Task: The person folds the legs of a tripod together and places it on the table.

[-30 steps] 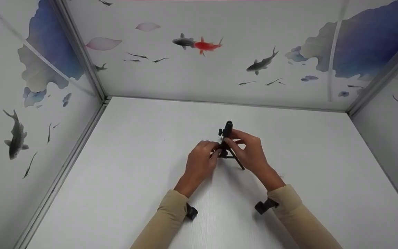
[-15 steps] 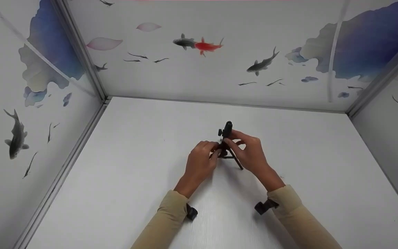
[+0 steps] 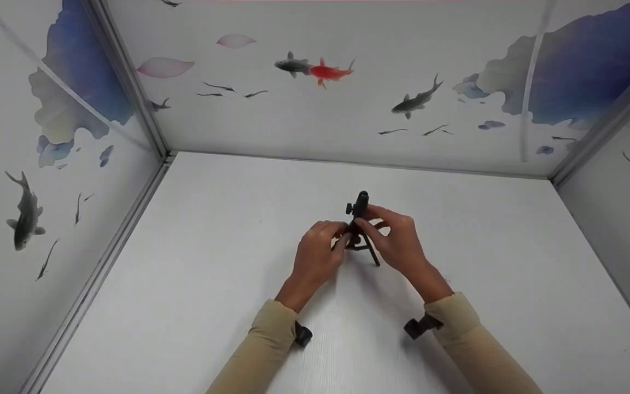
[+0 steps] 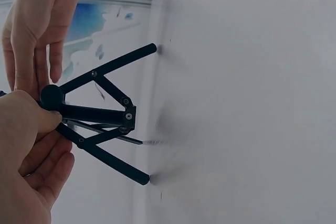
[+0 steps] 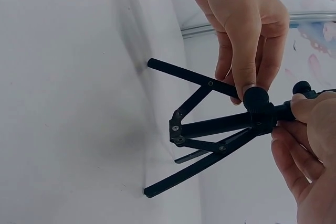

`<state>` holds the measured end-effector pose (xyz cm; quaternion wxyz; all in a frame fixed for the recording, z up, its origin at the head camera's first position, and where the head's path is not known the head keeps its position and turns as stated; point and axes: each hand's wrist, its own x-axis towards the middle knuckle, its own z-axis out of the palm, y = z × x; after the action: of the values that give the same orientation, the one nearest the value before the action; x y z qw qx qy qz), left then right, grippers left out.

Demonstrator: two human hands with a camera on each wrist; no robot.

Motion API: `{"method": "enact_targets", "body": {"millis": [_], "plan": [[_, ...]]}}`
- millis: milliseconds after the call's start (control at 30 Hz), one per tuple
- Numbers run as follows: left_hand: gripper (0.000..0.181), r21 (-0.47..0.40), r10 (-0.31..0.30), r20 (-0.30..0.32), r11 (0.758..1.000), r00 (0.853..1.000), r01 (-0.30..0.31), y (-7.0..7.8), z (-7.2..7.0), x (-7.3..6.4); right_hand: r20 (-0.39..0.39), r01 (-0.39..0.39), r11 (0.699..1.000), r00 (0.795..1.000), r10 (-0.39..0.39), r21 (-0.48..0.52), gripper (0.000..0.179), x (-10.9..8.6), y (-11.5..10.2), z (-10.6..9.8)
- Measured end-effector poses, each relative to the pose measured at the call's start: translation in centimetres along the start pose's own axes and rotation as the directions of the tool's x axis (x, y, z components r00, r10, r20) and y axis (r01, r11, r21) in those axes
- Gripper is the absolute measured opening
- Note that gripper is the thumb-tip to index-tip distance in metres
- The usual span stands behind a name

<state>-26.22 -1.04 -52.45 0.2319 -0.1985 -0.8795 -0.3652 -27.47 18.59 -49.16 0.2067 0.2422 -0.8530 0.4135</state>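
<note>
A small black tripod [image 3: 361, 203] stands over the white table with its legs partly spread. Hinged braces join the legs to the central column [image 4: 94, 114]. My left hand [image 3: 318, 251] is at the hub, its thumb and fingers pinching around the round knob [image 5: 256, 99]. Higher up, my right hand [image 3: 401, 241] grips the column between thumb and fingers. A second, smaller knob [image 5: 301, 87] sits beside the right thumb. In the left wrist view, the leg tips are close to the table surface. Part of the hub is hidden behind the left fingers.
The white tabletop [image 3: 211, 306] is bounded by a back wall [image 3: 326, 131] and side walls painted with fish. Grey metal rails [image 3: 101, 268] run along the edges. Black wrist cameras [image 3: 414, 328] sit below both hands.
The visible front leg's tip has shifted a little left, closer to the column. Both hands stay in nearly the same place on the tripod.
</note>
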Motion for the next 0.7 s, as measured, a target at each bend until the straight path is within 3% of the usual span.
{"method": "enact_targets", "body": {"millis": [700], "plan": [[0.013,-0.047,0.008,-0.027,0.999,1.0,-0.009,0.01,-0.1,0.08,0.007,-0.019,1.0,1.0,0.018,0.009,0.029,0.07,-0.03,-0.06]]}}
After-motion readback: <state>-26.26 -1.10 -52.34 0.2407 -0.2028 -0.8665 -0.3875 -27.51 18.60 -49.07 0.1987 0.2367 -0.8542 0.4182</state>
